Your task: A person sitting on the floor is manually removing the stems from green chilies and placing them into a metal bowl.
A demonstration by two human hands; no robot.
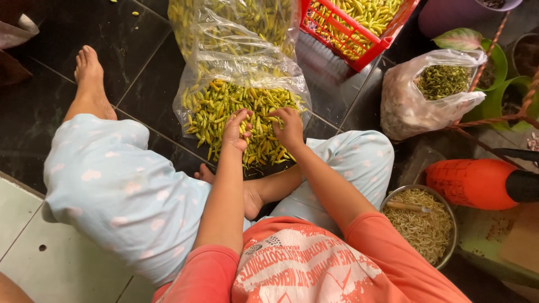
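Both hands work in a heap of small green-yellow chillies (224,109) spread on an opened clear plastic bag (241,62) on the dark tiled floor (135,62), at about 12 o'clock from the seated person's lap. The left hand (237,130) is curled, its fingers pinched around 1 or 2 chillies lifted slightly off the heap. The right hand (290,128) presses down into the pile with fingers bent — whether it grips anything I cannot tell.

At 1 o'clock, beyond the bag, a red plastic crate (359,28) holds more chillies. At 2 o'clock a tied-down translucent bag (415,95) holds green stems. At 4 o'clock, just beside the person's right knee, a metal bowl (446,224) is filled with pale thin stalks — an orange plastic container (474,182) lies just above it. The person's left foot (90,78) rests on the floor at 10 o'clock.
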